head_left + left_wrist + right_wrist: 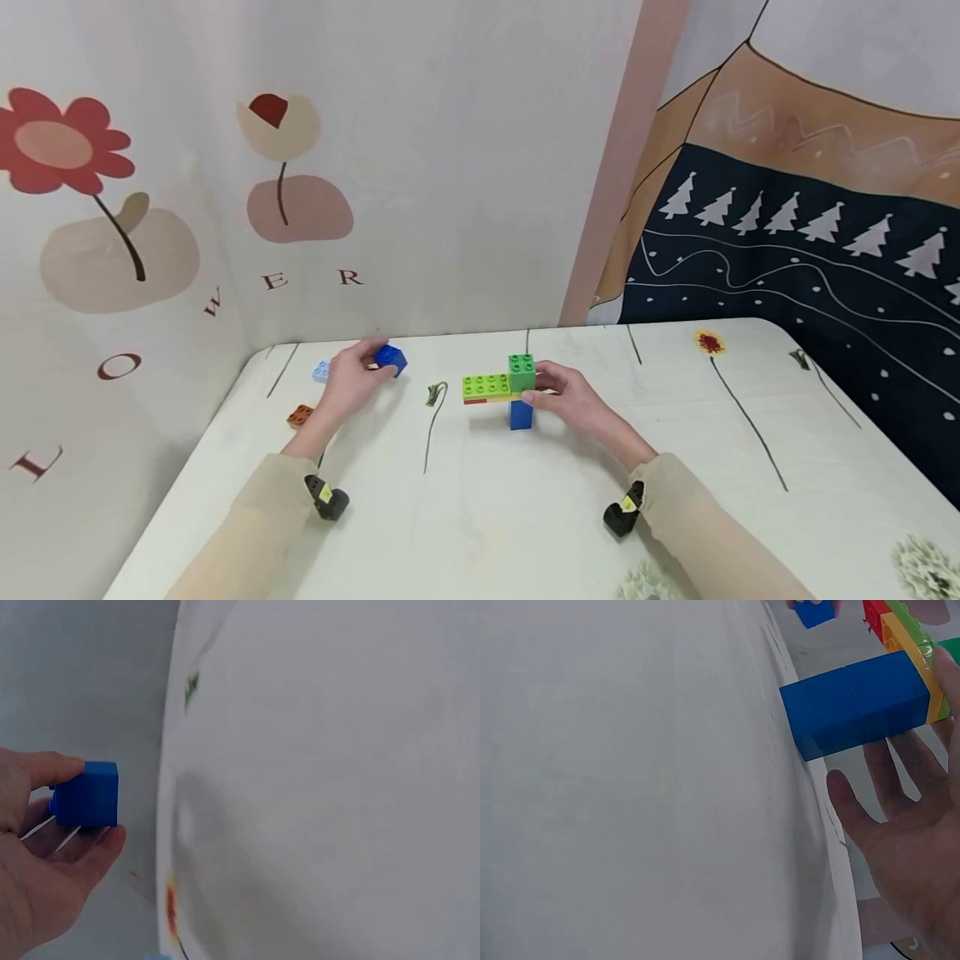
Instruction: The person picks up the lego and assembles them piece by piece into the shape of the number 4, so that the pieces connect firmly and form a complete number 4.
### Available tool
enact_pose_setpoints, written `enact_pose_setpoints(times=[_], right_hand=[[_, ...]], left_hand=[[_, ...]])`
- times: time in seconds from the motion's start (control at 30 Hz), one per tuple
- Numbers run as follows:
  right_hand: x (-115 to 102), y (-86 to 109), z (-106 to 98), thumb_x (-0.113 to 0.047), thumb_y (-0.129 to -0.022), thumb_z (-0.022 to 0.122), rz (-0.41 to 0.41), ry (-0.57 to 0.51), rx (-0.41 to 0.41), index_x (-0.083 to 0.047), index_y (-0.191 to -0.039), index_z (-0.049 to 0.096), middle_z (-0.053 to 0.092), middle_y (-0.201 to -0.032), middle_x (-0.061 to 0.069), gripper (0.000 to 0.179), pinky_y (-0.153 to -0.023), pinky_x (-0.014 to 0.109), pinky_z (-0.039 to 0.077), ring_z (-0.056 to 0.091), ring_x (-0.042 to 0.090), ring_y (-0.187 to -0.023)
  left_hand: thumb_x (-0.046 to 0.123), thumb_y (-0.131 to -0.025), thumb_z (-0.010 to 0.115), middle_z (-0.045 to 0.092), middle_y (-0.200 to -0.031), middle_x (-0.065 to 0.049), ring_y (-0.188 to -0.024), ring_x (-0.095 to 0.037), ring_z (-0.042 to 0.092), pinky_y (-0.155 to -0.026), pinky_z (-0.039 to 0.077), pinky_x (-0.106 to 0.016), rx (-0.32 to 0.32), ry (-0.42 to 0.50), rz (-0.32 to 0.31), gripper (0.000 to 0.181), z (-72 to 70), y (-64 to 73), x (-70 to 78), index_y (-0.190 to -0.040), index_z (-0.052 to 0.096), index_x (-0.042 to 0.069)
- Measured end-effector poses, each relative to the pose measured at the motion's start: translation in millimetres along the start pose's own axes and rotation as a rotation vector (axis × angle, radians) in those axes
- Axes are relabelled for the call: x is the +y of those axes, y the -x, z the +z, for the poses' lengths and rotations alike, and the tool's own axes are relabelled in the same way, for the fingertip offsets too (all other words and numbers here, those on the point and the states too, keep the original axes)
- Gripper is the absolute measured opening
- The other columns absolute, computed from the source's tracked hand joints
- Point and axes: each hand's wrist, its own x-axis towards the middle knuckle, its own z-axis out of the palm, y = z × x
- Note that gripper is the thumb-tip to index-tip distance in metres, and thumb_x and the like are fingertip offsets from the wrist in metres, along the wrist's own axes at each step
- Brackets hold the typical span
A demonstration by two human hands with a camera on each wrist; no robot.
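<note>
My left hand pinches a blue toy building brick between thumb and fingers, raised over the far left of the table. In the left wrist view this brick shows its smooth side, with studs facing the palm. My right hand holds a brick assembly by its right side. A green brick tops it, beside a long lime brick that juts left. Red and yellow pieces lie under the lime one. Below, two stacked blue bricks form a column.
A light blue brick lies beyond my left wrist, and an orange brick left of that forearm. The white tablecloth bears printed flowers. A patterned curtain rises along the table's far edge.
</note>
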Motion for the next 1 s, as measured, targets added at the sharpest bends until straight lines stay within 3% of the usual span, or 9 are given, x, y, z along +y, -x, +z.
enact_pose_setpoints(times=[0.2,0.47,0.7,1.0], right_hand=[[0.0,2.3,0.2,-0.016,-0.1,0.07,-0.012,-0.002,0.011,-0.003,-0.142,0.056,0.066,-0.131,0.018,0.047,-0.096,0.038,0.053,0.06,0.033,-0.125],[-0.1,2.6,3.0,-0.017,-0.099,0.07,-0.019,0.029,0.032,-0.003,-0.139,0.059,0.066,-0.131,0.016,0.044,-0.099,0.043,0.052,0.062,0.033,-0.122],[-4.2,0.1,0.1,-0.013,-0.096,0.072,-0.054,0.077,0.029,0.0,-0.134,0.065,0.07,-0.125,0.013,0.04,-0.099,0.042,0.053,0.063,0.03,-0.115],[-7.0,0.1,-1.5,-0.007,-0.092,0.077,-0.071,0.04,0.054,0.002,-0.14,0.06,0.07,-0.125,0.016,0.052,-0.093,0.032,0.056,0.064,0.03,-0.112]], left_hand=[[0.001,-0.095,0.072,0.058,-0.139,-0.025,-0.125,-0.039,0.06,-0.096,0.055,-0.044,-0.095,0.098,0.118,0.054,8.6,12.9,38.4,-0.145,0.053,-0.003],[-0.002,-0.093,0.072,0.057,-0.142,-0.02,-0.124,-0.034,0.061,-0.096,0.055,-0.038,-0.232,0.234,0.179,0.059,19.0,26.7,79.0,-0.148,0.05,0.0],[-0.005,-0.092,0.072,0.059,-0.142,-0.017,-0.124,-0.034,0.062,-0.095,0.056,-0.037,-0.323,0.281,0.167,0.057,26.7,31.5,93.5,-0.145,0.053,0.003],[-0.002,-0.092,0.073,0.064,-0.131,-0.014,-0.118,-0.032,0.064,-0.093,0.057,-0.038,-0.383,0.255,0.173,0.047,33.7,30.0,96.1,-0.137,0.06,0.004]])
